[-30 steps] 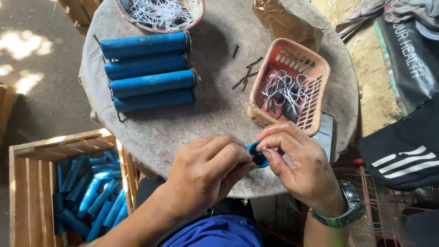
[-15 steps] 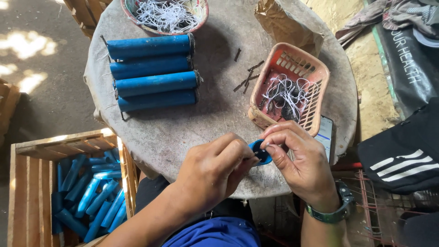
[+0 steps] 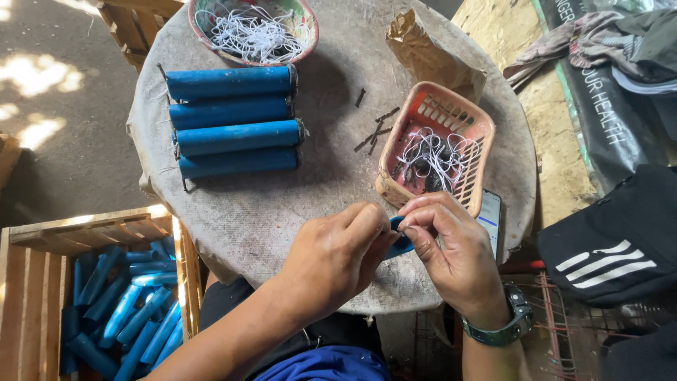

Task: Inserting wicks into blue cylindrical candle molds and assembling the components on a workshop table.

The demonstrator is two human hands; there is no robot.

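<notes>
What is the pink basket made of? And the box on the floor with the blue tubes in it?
The pink basket looks like plastic: smooth, moulded, with even slots in its walls. The box looks like bare wood: pale slats with grain and gaps between them. The blue tubes inside look matte, maybe paper or plastic; hard to tell.

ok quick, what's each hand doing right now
Left hand: closed on the small blue piece.
Right hand: pinching the same blue piece.

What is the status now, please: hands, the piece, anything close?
Left hand and right hand both pinching small blue piece at table edge. Pink basket just beyond. Nothing between.
</notes>
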